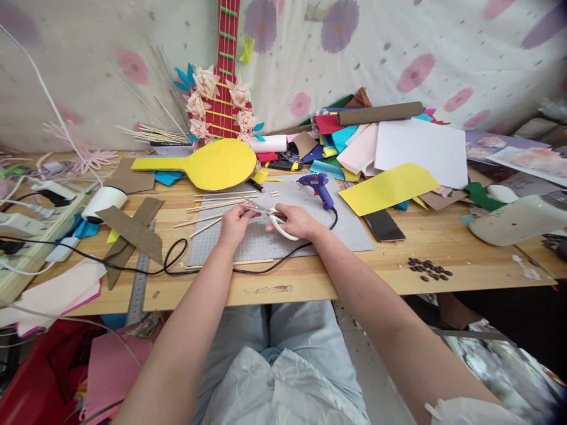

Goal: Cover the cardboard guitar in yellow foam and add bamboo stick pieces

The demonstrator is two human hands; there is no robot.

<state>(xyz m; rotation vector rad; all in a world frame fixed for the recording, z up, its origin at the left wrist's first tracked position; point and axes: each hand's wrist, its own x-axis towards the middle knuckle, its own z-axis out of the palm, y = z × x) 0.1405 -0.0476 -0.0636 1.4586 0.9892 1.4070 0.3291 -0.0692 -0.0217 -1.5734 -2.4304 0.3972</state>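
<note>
Scissors [278,223] with white handles sit in the right hand [297,221], fingers closed around the grips, blades pointing left over the grey cutting mat [349,233] in the middle of the table [310,283]. The left hand [234,221] pinches a thin wooden stick [251,206] right at the blade tips. More sticks [212,206] lie on the mat's far left edge. A blue glue gun [316,186] stands just beyond the right hand, its black cord [248,268] trailing near and left. A yellow paddle-shaped cutout [217,164] lies farther off; a dark phone [384,225] rests right of the mat.
</note>
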